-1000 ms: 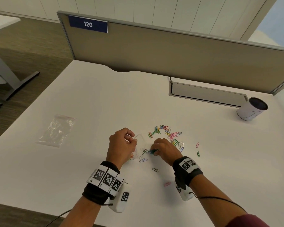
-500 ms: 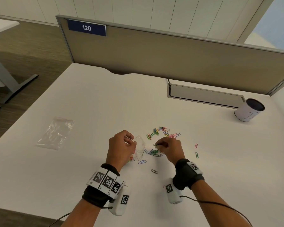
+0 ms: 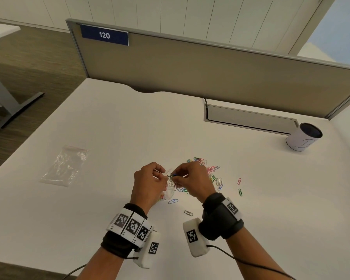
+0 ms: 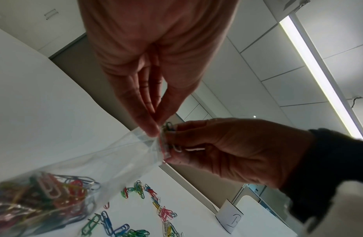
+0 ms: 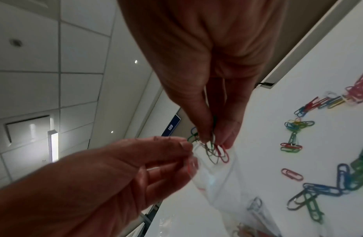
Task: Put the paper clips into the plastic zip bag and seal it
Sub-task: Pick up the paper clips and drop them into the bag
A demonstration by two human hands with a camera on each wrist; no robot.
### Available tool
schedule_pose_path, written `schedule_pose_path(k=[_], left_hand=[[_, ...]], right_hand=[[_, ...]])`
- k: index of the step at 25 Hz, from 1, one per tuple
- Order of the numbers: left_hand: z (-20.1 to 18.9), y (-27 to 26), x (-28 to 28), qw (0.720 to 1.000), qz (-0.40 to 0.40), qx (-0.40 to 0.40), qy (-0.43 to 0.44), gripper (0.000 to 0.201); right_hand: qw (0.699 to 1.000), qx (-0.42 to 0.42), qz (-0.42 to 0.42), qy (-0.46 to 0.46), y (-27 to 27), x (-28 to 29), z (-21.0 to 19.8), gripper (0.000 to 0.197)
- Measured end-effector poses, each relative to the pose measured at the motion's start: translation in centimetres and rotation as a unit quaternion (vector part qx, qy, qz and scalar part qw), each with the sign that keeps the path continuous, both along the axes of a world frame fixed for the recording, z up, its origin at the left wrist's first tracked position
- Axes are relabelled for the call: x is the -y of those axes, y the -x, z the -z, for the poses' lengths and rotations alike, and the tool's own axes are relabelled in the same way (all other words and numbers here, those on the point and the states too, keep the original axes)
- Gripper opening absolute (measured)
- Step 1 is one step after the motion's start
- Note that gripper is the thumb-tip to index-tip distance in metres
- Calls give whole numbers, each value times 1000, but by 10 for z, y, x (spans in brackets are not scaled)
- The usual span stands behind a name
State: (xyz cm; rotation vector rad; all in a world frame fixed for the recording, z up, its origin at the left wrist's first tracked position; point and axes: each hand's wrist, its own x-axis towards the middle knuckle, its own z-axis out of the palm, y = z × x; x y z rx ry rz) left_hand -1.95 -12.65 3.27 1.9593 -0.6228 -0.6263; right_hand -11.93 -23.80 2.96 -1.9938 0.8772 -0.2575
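Roughly midway, by the look of it. Already a good heap of coloured paper clips [image 4: 54,197] bunched in the bottom of the clear zip bag [image 4: 99,162]; plenty more loose paper clips [image 3: 207,170] scattered on the bench [image 3: 109,128], mostly just beyond the bag, with a few strays nearer the body and off to the right. Sealing not yet begun: bag mouth plainly open.

Left hand [image 3: 150,182] pinching the bag's top edge between thumb and fingertips [image 4: 151,128], grip narrow, holding the mouth up while the filled bottom sags toward the bench. Right hand [image 3: 192,180] pinching a small bunch of clips [image 5: 214,151], green and red among them, grip closed round them, right at the bag mouth, lower loops seemingly just past the rim. Likely next: letting go so the bunch drops in, then back for more.

Beside the bag, well off to the left, a second empty clear bag [image 3: 66,165]; far right of it, a white cup [image 3: 302,140].
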Motion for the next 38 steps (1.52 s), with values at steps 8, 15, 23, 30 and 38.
schedule_pose_path(k=[8,15,23,30,38], left_hand=[[1,0,-1,1000,9,1,1,12],[4,-1,2,1000,11,9,7,10],[6,-2,4,999,14,24,22,7],[8,1,9,999,20,23,17,7],[10,2,8,1000,14,18,15,6]], right_hand=[[996,-25,4,-91,-10,3,-4,16],[986,10,-40,-162,-1,5,-10,25],[950,-275,126,84,113,80,63,45],[948,-268,63,158,101,73,94,25],[949,-277,73,133,69,72,84,64]])
